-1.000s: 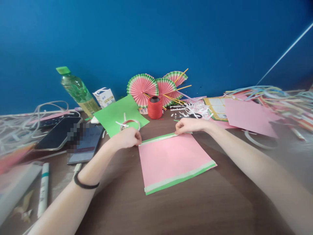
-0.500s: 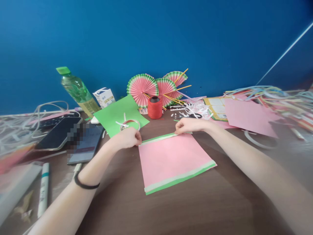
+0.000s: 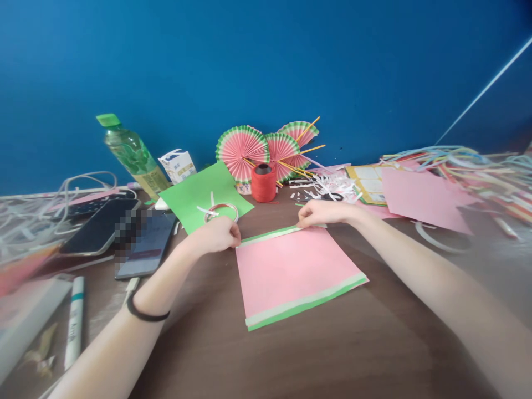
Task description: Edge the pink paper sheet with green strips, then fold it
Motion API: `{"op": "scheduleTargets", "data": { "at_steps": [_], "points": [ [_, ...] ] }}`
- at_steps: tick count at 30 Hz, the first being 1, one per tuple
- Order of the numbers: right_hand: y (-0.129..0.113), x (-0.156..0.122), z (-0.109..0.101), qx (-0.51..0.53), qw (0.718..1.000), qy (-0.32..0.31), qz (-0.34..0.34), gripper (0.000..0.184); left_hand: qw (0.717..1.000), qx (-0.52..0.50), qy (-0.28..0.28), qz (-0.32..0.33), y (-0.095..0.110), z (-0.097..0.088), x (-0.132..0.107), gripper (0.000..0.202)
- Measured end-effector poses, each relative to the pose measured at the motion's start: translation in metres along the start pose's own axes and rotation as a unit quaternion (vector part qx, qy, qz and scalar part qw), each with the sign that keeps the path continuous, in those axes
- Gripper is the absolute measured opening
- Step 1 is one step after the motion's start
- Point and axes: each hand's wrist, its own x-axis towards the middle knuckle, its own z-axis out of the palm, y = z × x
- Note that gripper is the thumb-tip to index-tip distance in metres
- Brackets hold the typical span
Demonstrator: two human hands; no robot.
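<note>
A pink sheet of paper (image 3: pixel 297 269) lies on the brown table in front of me, with white and green bands along its near and far edges. My left hand (image 3: pixel 218 234) is closed at the far left corner of the sheet, fingers pinched on the banded edge. Along that same far edge, my right hand (image 3: pixel 318 214) pinches a white paper strip (image 3: pixel 274 234) over the green band. Just beyond my left hand, a roll of tape (image 3: pixel 222 206) rests on a green sheet of paper (image 3: pixel 203 194).
Pleated pink and green paper fans (image 3: pixel 242 151) lean against the blue wall, behind a red thread spool (image 3: pixel 263 184). White paper scraps (image 3: pixel 338 185) and pink paper (image 3: pixel 419 197) lie at right. Phones (image 3: pixel 145 244), a green bottle (image 3: pixel 131 152) and a marker (image 3: pixel 75 321) are at left.
</note>
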Motion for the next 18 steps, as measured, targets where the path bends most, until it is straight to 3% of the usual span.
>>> {"op": "scheduleTargets", "data": {
  "at_steps": [18],
  "points": [
    [-0.0021, -0.0002, -0.0001, -0.001, 1.000, 0.002, 0.001, 0.024, 0.999, 0.036, 0.006, 0.000, -0.0005, 0.0011, -0.0002, 0.017]
  ]
}}
